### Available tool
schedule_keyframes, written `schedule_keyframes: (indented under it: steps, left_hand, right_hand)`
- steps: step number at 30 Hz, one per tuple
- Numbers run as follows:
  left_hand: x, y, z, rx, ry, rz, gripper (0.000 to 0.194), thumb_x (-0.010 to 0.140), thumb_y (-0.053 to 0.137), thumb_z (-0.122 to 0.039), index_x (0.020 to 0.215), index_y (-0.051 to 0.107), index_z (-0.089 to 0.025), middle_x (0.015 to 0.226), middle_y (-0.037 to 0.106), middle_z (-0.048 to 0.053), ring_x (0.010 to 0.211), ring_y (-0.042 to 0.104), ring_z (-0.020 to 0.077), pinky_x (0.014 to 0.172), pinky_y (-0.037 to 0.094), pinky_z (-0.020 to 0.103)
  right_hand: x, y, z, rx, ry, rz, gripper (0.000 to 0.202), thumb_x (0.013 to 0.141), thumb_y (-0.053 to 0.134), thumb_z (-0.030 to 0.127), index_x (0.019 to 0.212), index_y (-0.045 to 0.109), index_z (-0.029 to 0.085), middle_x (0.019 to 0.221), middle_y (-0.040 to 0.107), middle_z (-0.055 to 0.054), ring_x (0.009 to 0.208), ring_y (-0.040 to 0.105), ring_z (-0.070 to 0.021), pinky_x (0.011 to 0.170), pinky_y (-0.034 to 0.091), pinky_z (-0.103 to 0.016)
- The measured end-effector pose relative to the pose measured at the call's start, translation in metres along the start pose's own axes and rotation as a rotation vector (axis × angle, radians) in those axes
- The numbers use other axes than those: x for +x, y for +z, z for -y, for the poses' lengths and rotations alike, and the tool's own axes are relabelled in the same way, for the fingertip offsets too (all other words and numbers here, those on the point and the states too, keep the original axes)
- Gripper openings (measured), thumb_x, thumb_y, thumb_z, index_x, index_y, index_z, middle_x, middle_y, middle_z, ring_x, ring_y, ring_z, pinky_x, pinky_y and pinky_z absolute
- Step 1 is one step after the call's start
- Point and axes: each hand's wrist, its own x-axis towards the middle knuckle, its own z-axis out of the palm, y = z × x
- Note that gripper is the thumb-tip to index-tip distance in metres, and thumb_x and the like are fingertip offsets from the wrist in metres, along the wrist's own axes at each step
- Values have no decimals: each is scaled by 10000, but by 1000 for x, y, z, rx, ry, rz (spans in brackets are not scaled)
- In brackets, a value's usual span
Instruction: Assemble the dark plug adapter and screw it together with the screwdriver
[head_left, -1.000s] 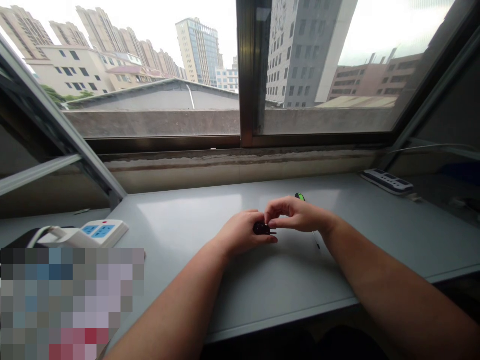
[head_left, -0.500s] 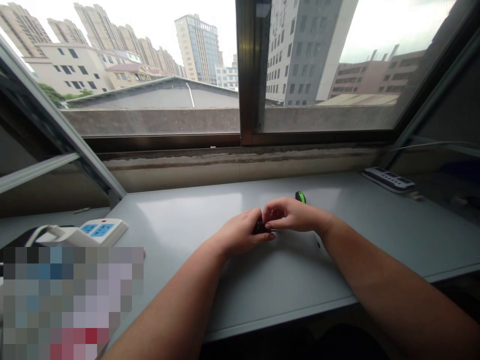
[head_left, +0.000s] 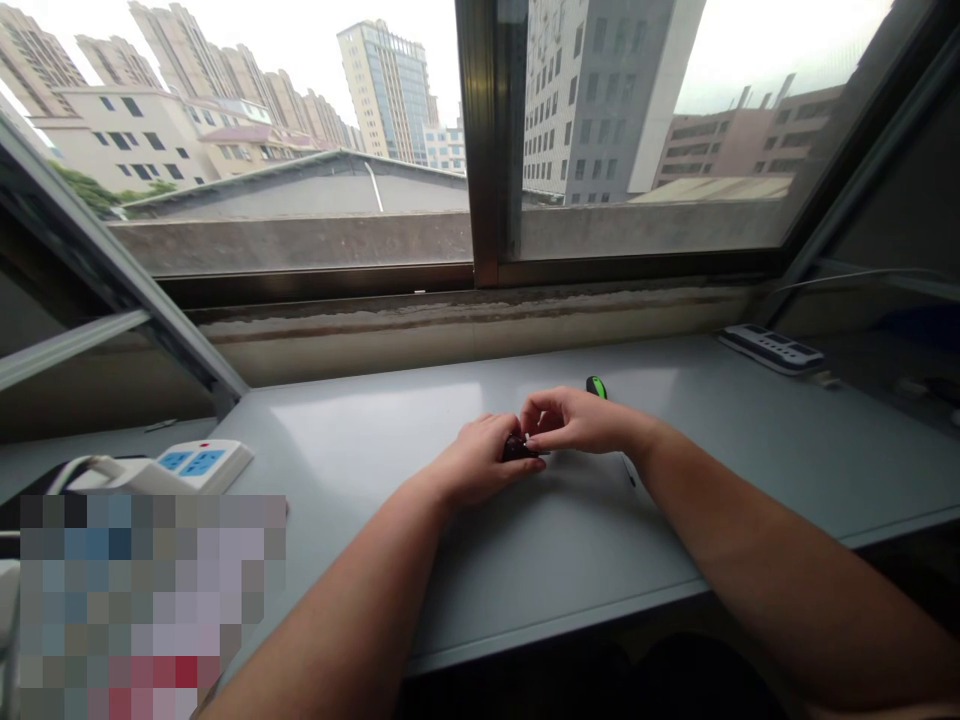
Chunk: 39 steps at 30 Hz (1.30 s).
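Note:
Over the middle of the desk, my left hand [head_left: 484,450] is closed around a small dark, rounded object [head_left: 516,449], mostly covered by the fingers. My right hand [head_left: 566,420] meets it from the right, thumb and fingers pinched at the object's right end. A tiny pale bit shows at those fingertips, too small to name. Behind my right hand lies a black-and-green handle [head_left: 596,387]. A thin shaft with a dark tip [head_left: 631,480] shows below the wrist; whether it belongs to that handle is hidden by my arm.
A grey desk [head_left: 360,430] runs below a window [head_left: 315,230]. On the left stands a white power strip [head_left: 217,460] with blue sockets and a plugged cable. Another power strip [head_left: 772,350] lies at the back right. Metal shelf struts [head_left: 187,350] rise at the left; a pixelated patch covers the lower left.
The view has shifted slightly. Both hands stay together at the dark object; my right fingers have moved a little on it, and a pale bit now shows at their tips.

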Motion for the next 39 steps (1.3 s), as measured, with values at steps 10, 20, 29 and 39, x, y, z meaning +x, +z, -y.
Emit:
schedule_keyframes:
  steps: [10,20,29,39]
  left_hand:
    - [-4,-5,-8,15,-18,-3,356,883,659,-563,969,576,-228,1035,665,77,1004,582,288,848,463,401]
    - [-5,-7,-11,-76,21,35,249,949,572,-439,1105,570,-245,1122,684,70,1046,591,271,948,454,431]
    - [-4,-7,-11,-167,3,49,269,936,598,-437,1123,584,-245,1084,701,63,992,619,248,923,485,413]
    - [-3,-5,-12,-205,57,34,308,941,599,-400,1234,608,-303,1092,702,42,1041,631,233,971,483,404]
  right_hand:
    - [-25,-65,-28,-601,450,-635,580,719,819,534,1168,656,206,1132,723,-138,872,705,-258,765,564,-374]
    - [-28,-61,-21,-89,169,-503,885,785,811,364,1538,351,296,886,701,-17,651,731,-205,635,647,-367]
    - [-15,-7,27,115,-462,-712,946,911,693,530,1573,19,585,1253,646,-20,1014,755,-238,881,662,-449]
    - [-18,8,43,-56,-393,-687,951,937,582,645,1611,-68,481,1428,575,-96,1034,755,-252,853,677,-422]
